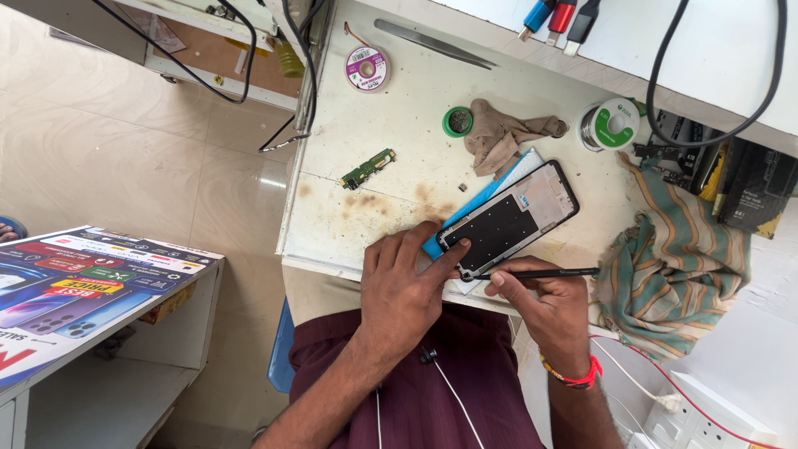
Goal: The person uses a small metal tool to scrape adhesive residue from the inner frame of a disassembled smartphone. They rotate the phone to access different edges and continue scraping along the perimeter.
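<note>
A black phone frame (509,218) is laid flat and slantwise at the frame's centre, on a blue sheet (499,187). A thin black tool (540,273) is held level against its lower corner.

We see open room on the stained white tabletop (391,125) left of the small green circuit board (367,169), while the crumpled beige rag (503,135), the striped green cloth (677,266) and the solder spool (612,125) crowd the right side.
</note>
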